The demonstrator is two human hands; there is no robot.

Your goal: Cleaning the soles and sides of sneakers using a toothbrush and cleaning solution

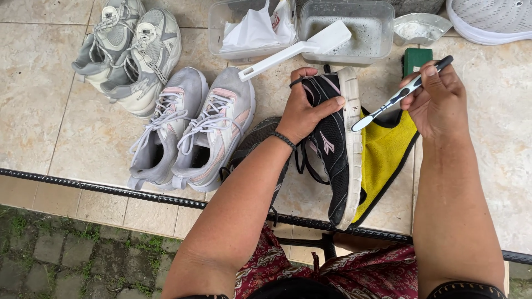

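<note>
My left hand (303,108) grips a black sneaker (331,145) with a white sole, held on its side with the sole edge facing right. My right hand (436,99) holds a black and white toothbrush (400,95) whose head points down-left, close to the sole's rim. Under the sneaker lies a yellow cloth (384,156) with a dark border. A second dark shoe (256,143) lies partly hidden beneath my left forearm.
A grey-pink sneaker pair (191,126) and a grey-white pair (128,52) sit left on the tiled floor (44,94). Behind are two clear tubs (348,30), a white long-handled brush (296,51), a small bowl (421,26), a green block (417,58) and a white basin (490,22).
</note>
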